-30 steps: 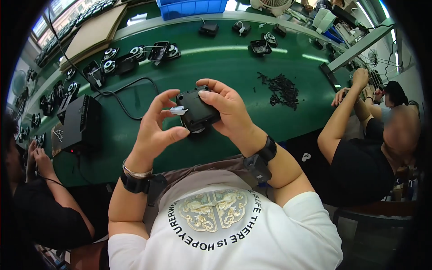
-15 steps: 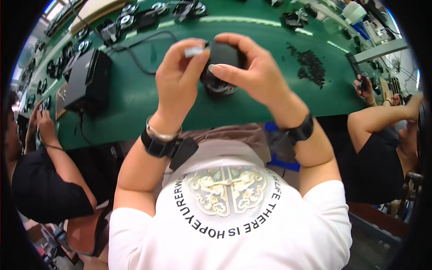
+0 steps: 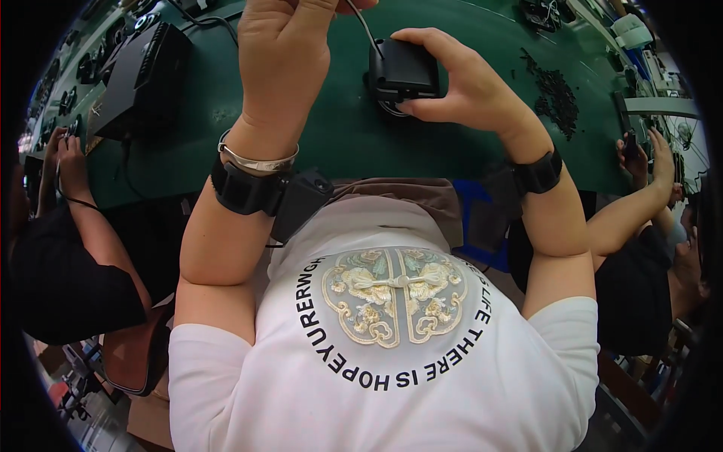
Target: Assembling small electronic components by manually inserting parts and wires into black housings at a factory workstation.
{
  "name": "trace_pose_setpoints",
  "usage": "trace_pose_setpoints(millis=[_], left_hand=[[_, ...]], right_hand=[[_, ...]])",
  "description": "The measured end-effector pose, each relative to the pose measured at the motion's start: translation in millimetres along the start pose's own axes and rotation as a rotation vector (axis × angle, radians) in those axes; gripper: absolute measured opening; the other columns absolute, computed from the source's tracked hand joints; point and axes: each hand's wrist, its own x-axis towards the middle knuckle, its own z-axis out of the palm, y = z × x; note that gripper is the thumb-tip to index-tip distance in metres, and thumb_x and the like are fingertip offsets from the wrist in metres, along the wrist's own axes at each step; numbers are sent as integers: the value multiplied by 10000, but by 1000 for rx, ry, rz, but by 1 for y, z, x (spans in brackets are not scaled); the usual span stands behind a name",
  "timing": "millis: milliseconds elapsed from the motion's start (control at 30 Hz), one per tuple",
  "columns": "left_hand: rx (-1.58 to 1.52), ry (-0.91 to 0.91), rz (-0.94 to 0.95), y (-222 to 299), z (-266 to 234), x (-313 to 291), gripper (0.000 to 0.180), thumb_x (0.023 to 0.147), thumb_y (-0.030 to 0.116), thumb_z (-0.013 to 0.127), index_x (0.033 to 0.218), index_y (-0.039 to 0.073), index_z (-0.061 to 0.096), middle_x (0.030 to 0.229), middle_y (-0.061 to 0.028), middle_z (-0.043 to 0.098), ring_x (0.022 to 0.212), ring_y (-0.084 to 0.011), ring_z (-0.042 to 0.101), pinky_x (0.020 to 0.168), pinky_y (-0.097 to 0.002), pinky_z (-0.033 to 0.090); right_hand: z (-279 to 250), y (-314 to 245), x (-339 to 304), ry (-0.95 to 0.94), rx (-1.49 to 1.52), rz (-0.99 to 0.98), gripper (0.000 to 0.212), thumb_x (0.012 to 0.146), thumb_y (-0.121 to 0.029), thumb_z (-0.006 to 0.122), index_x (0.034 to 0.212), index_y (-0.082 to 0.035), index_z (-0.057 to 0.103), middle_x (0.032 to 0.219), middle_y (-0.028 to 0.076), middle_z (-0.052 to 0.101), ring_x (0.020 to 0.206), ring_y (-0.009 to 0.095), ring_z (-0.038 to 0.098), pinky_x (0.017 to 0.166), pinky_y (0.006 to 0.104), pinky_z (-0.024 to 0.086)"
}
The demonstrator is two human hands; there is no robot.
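Note:
My right hand [image 3: 459, 83] is closed around a black, square-bodied device [image 3: 407, 69], thumb at its near edge and fingers at its far side. A round, silvery part shows beneath the device, close to the table. My left hand [image 3: 286, 45] is raised to its left, cut off by the upper edge of the picture. Its fingers are closed on what looks like a screwdriver [image 3: 366, 32], whose thin metal shaft slants down to the device's far left corner. The handle is out of view.
Small black screws [image 3: 556, 94] lie in a loose pile on the green table [image 3: 301, 162], to the right. A black box [image 3: 143, 75] with cables stands left. Co-workers' hands [image 3: 69, 154] hold parts on either side. More dark assemblies [image 3: 548, 13] lie at the back.
My left hand has left the device and moved up and away, and a metal shaft now reaches the device. A small pale piece in my left fingers is no longer seen. My right hand still holds the device.

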Motion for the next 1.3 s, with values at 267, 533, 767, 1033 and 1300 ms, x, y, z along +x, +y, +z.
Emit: trace_pose_setpoints(millis=[267, 533, 767, 1033, 1300], left_hand=[[201, -171, -467, -6, 5, -36, 283, 875, 153, 740, 1104, 9, 655, 923, -23, 685, 904, -96, 614, 775, -219, 501], [773, -380, -113, -19, -10, -24, 530, 814, 194, 797, 1261, -2, 593, 1033, -105, 665, 899, -143, 642, 775, -247, 513], [981, -351, 80, -29, 8, -65, 1029, 596, 311, 878, 1426, -32, 377, 1091, -207, 609, 1032, -365, 576, 962, -412, 430], [1057, -314, 18, -32, 14, -68, 1026, 619, 215, 873, 1477, 51, 333, 1163, -136, 577, 1067, -302, 553, 973, -377, 437], [1005, -337, 1, -30, 16, -59, 1052, 548, 248, 853, 1448, 28, 354, 1060, -173, 606, 1071, -363, 552, 997, -442, 388]], right_hand=[[11, 9, -3, -34, 92, -32, 732, 696, -133, 811, 1351, -31, 498, 1298, 107, 562, 1198, 231, 541, 1047, 330, 416], [6, 24, 3, -102, -1, -143, 736, 659, -213, 826, 1319, -69, 532, 1202, 136, 591, 1111, 308, 578, 974, 368, 482], [2, 20, -3, -161, 50, -71, 771, 652, -115, 826, 1351, -55, 508, 1287, 117, 556, 1182, 269, 547, 1033, 355, 436], [-5, 15, -2, -204, -66, -152, 775, 616, -88, 825, 1328, -50, 521, 1286, 110, 561, 1188, 291, 528, 1044, 376, 427], [-10, 14, 1, -207, -113, -160, 779, 591, -73, 826, 1313, -38, 537, 1303, 120, 565, 1204, 305, 510, 1055, 395, 418]])
